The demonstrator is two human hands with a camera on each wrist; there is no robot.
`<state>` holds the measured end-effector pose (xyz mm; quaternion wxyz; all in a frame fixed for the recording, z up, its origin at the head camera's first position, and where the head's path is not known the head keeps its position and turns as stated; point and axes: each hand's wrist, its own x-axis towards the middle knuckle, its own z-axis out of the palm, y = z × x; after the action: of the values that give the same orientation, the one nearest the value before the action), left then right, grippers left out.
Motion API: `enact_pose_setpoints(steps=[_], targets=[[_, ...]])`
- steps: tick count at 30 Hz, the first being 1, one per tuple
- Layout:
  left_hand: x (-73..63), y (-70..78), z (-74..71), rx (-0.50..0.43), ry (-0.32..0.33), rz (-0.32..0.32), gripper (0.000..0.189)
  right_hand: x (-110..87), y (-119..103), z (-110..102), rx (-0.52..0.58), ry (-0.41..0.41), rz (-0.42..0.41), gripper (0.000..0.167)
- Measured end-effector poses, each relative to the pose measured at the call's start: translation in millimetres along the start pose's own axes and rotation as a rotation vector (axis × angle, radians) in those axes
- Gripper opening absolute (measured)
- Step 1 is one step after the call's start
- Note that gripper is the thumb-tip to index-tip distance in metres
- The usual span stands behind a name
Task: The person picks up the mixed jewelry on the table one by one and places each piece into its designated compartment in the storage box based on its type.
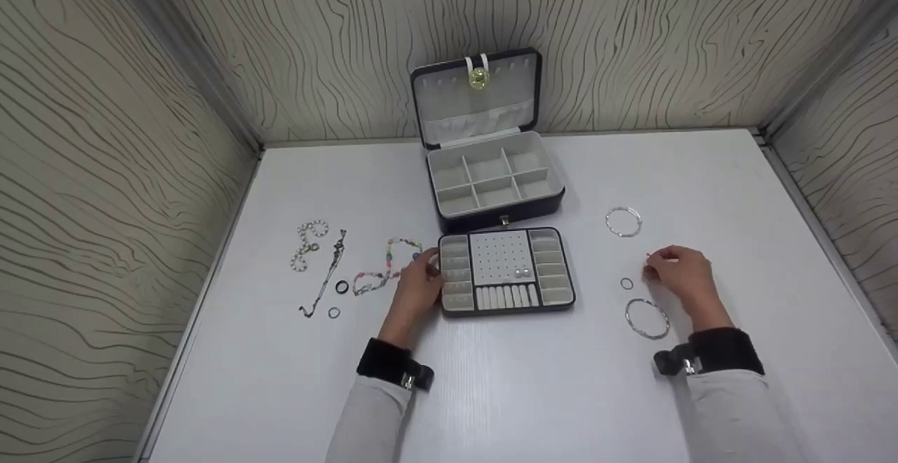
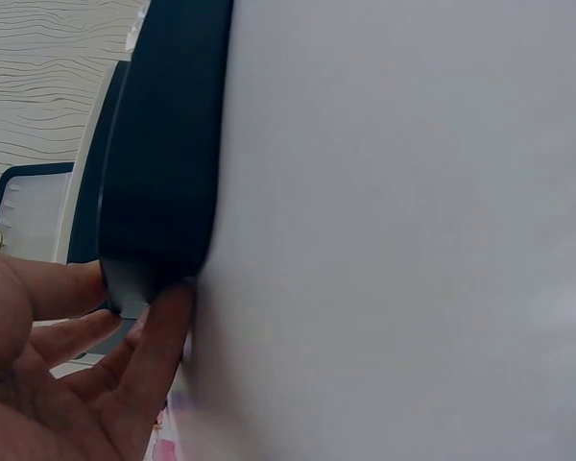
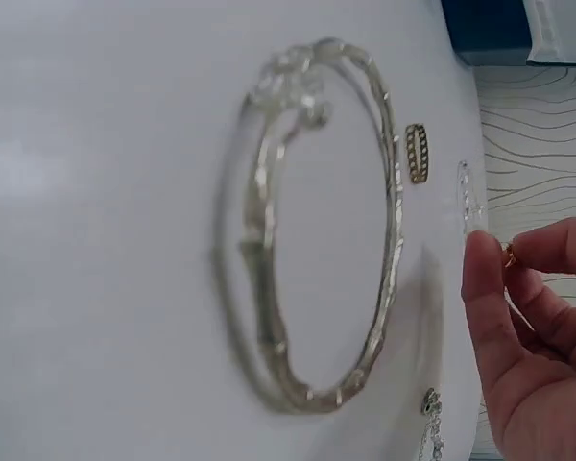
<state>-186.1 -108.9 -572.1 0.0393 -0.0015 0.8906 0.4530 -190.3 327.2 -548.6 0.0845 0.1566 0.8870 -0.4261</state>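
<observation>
1. Reference: clock directions are taken from the centre of the tray (image 1: 498,252) in the head view; 12 o'clock points away from the person.
2. Tray: lies flat on the desk (image 1: 519,386), directly at 6 o'clock of the open jewelry box (image 1: 477,222).
3. Left hand (image 1: 418,289): at 9 o'clock. Its grip holds the tray's left end between thumb and fingers.
4. Right hand (image 1: 682,275): at 3 o'clock, well apart from the tray. Its grip pinches a small gold piece (image 3: 509,254) between thumb and forefinger.
5. Right-side items: one bracelet (image 1: 609,219) at 2 o'clock, a small ring (image 1: 622,282) at 3, another bracelet (image 1: 628,312) near 4.
6. Left-side item: a multicolored beaded strand (image 1: 389,261) at 9 o'clock, beside the left hand.
</observation>
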Motion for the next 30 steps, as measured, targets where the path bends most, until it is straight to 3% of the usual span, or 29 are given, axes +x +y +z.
enact_pose_setpoints(steps=[6,12,18,25,30], targets=[[0.0,0.2,-0.2,-0.017,-0.013,-0.021,0.052,-13.7,-17,2,0.115,0.003,0.001,0.046],[0.3,0.8,0.1,-0.006,-0.014,-0.029,0.052,-22.6,-29,12,0.215,-0.071,-0.045,0.043],[0.5,1.2,0.6,0.008,-0.008,-0.04,0.052,-30.6,-39,30,0.272,-0.139,-0.081,0.039],[0.8,2.0,0.9,0.048,-0.008,-0.061,0.052,-40.2,-51,57,0.305,-0.156,-0.118,0.033],[-0.1,2.0,1.0,0.041,-0.002,-0.052,0.052,-44.9,-58,76,0.394,-0.184,-0.155,0.029]])
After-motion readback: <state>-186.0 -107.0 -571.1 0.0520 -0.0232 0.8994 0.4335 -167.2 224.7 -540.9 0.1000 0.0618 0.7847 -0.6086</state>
